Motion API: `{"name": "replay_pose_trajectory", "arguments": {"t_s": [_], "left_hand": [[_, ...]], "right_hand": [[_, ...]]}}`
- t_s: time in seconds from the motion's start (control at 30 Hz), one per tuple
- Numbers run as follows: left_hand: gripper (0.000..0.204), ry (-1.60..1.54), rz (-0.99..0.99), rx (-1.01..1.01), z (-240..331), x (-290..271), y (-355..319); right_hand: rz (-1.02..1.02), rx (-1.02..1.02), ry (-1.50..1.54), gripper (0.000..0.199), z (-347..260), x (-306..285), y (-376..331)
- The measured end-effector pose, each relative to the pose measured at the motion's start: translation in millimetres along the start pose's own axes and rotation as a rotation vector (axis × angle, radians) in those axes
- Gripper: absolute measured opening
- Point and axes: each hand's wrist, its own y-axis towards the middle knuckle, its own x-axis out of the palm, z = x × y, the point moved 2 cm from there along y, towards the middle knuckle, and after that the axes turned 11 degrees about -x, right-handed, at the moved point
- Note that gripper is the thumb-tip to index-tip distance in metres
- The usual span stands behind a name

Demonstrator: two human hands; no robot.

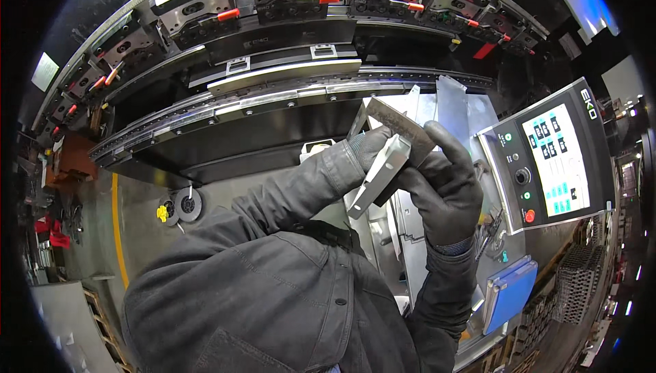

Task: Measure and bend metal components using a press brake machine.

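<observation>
I wear dark gloves on both hands, in front of my chest. My left hand [369, 147] is closed around a bent sheet-metal bracket [381, 173] with a pale, holed flange turned toward me. A dull brownish metal plate [402, 125] rises behind it; whether it is part of the same bracket or a separate piece, I cannot tell. From the right, my right hand [447, 192] grips the metal, index finger above at the plate's edge and thumb below near the bracket. The left fingertips are partly hidden behind the bracket.
Ahead runs a press brake's long bed [273, 99], with red-handled clamps [227, 15] above. A control panel [547, 161] with a lit screen stands right. Beside me, a work table [485, 110] carries metal pieces, tools and a blue binder [509, 294]. Foot pedals [188, 204] lie left.
</observation>
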Motion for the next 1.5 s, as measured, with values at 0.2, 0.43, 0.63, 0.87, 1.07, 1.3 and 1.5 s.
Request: {"name": "replay_pose_trajectory", "arguments": {"t_s": [0.2,0.43,0.63,0.87,1.07,1.3,1.5], "left_hand": [[0.022,-0.127,-0.103,0.010,6,4,1],[0.026,-0.341,-0.240,0.001,-7,-5,1],[0.039,-1.093,-0.452,-0.205,-52,-16,4],[0.044,-1.331,-0.286,-0.139,-81,19,-27],[0.038,-0.947,-0.251,-0.195,-72,39,-56],[0.029,-1.183,-0.659,-0.167,-89,37,-38],[0.028,0.357,-0.258,0.156,-65,46,-57]], "right_hand": [[0.029,-0.009,0.013,0.057,5,4,3],[0.024,-0.007,-0.029,0.058,-5,0,4],[0.305,-0.132,-0.357,0.062,-21,-60,22],[0.312,0.088,-0.468,0.054,35,-103,7],[0.300,0.171,-0.457,0.052,40,-94,4],[0.242,0.162,-0.443,0.051,46,-98,2],[0.245,0.216,-0.390,0.050,43,-97,5]]}}
